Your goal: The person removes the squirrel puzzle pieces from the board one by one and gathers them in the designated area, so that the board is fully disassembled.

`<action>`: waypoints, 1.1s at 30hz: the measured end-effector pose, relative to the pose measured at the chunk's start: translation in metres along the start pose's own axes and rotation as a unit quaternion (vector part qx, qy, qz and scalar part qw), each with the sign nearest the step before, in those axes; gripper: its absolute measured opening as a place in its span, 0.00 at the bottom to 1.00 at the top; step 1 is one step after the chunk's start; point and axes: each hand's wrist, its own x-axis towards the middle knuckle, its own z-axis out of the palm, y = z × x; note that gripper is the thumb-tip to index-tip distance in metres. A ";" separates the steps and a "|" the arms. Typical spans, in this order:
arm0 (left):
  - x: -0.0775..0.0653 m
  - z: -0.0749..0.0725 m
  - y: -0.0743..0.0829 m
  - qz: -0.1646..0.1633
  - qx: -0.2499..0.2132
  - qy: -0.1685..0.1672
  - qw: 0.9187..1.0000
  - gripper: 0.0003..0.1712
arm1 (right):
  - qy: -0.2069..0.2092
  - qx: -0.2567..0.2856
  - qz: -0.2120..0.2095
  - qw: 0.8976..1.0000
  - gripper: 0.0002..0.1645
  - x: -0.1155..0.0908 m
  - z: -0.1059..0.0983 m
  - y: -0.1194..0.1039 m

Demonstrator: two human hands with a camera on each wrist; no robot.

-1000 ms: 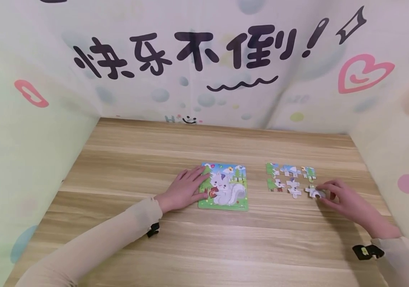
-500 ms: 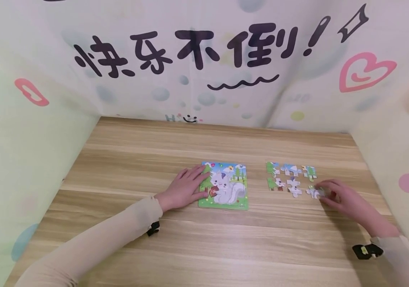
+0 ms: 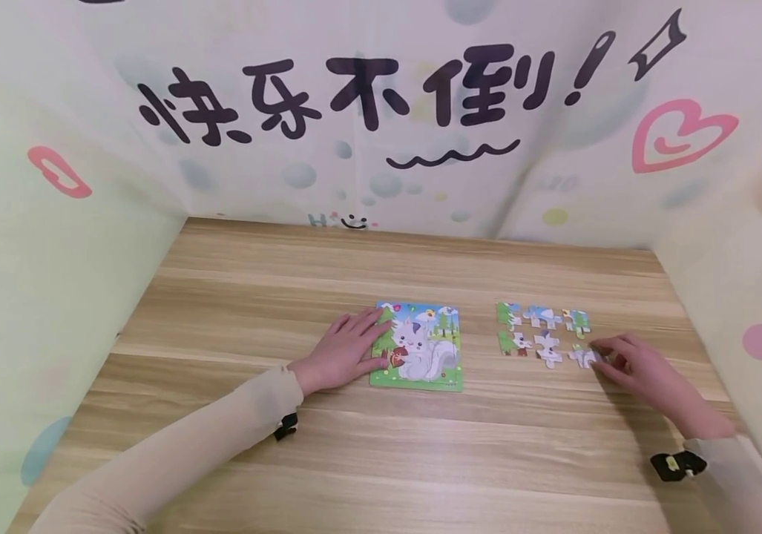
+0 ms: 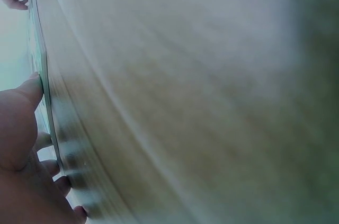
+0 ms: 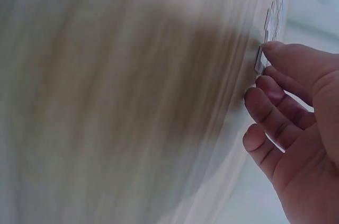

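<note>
A square squirrel puzzle lies flat on the wooden table. My left hand rests over its left edge with fingers stretched out; in the left wrist view the thumb lies along the puzzle's edge. To the right, several loose jigsaw pieces are set out in two rows. At the lower right of them is a grey-and-white puzzle piece, which my right hand pinches at its right side between thumb and forefinger. The right wrist view shows the thumb on this piece, the other fingers loosely bent.
The wooden table is bounded at the back by a printed cloth and at both sides by similar cloth walls. A strip of bare wood separates the squirrel puzzle from the loose pieces. A black wrist strap sits at my right sleeve.
The grey-and-white piece has shifted and turned slightly in my right fingers, staying in the lower row. My right wrist has moved slightly left. The left hand keeps its place on the squirrel puzzle.
</note>
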 end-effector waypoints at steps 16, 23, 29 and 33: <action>-0.002 -0.002 -0.001 0.011 -0.009 0.011 1.000 0.41 | -0.024 0.010 0.036 0.999 0.23 0.005 0.000 -0.006; -0.002 -0.005 0.000 0.012 -0.003 0.007 1.000 0.41 | 0.010 -0.012 -0.002 1.000 0.23 0.004 -0.005 -0.023; -0.001 -0.012 -0.001 0.017 0.010 -0.020 1.000 0.43 | 0.027 -0.025 -0.055 0.998 0.22 0.016 -0.005 -0.057; 0.000 -0.017 -0.002 0.016 0.024 -0.053 0.998 0.48 | 0.037 -0.032 -0.109 0.993 0.21 0.029 0.004 -0.084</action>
